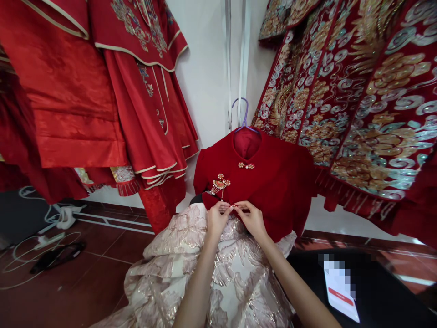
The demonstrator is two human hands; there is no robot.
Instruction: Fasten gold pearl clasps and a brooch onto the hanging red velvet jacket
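A dark red velvet top (273,187) hangs on a purple hanger (245,116), a beaded clasp (246,166) below its neckline. On its left side sits a gold fan-shaped brooch (220,183) with dangling beads. My left hand (217,218) pinches the lower front edge of the top just under the brooch. Close beside it, my right hand (251,218) pinches the same edge, and the fingertips of both nearly meet. A small pale bead or fastener shows between them, too small to make out. Below spreads a cream and pink brocade skirt (239,273) with gold threads.
Red garments (143,91) hang at the left, and an embroidered, fringed red one (341,100) at the right. A lit phone (341,291) lies on a black surface (382,291). White cables (20,259) and a power strip (49,240) lie on the tiled floor.
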